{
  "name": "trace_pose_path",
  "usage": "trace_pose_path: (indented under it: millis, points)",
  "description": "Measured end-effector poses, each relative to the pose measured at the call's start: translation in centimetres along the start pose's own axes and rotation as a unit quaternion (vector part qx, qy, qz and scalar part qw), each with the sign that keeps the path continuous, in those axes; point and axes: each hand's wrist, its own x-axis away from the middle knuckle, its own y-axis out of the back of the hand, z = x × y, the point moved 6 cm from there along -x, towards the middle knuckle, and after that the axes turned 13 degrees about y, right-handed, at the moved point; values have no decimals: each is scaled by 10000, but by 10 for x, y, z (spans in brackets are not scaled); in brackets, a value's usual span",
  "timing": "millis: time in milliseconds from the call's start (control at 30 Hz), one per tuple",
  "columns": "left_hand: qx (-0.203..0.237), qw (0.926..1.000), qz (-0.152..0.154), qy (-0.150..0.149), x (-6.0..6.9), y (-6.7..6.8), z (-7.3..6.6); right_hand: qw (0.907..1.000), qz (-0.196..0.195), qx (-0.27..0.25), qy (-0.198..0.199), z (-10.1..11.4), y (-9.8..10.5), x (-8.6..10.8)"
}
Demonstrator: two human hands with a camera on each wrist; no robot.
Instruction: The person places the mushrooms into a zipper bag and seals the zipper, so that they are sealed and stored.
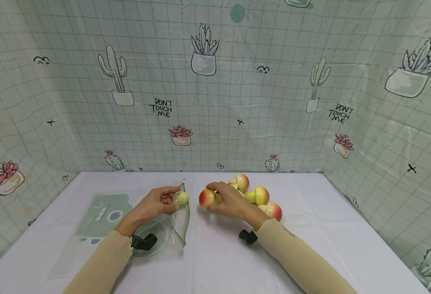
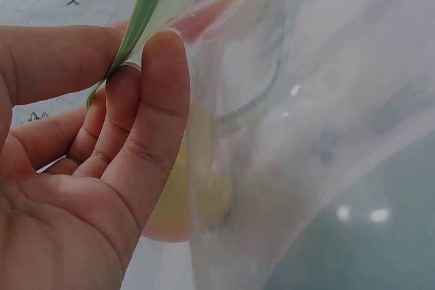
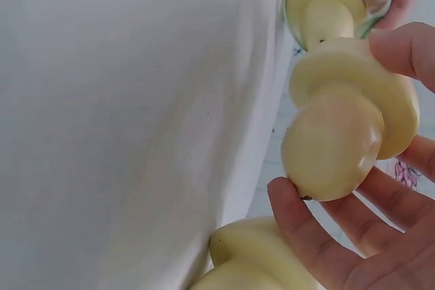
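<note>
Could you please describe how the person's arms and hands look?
The left arm wears a long beige fabric sleeve; the right arm's matching beige sleeve bears a small dark, illegible marking near the cuff. A black, angular device sits at the left wrist, another black device at the right. The left hand and right hand are ungloved.

Pale gridded backdrop, potted-plant prints; white table below
</note>
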Motion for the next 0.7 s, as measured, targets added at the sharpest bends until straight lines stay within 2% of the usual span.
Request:
trace_pose_path:
  millis: [433, 700]
  points:
    - [28, 10000, 75, -24, 1, 0, 1, 9997, 32, 113, -211, -8, -3, -8]
    - [-33, 10000, 20, -18, 1, -1, -1, 9994, 117, 278, -161, -9, -7, -16]
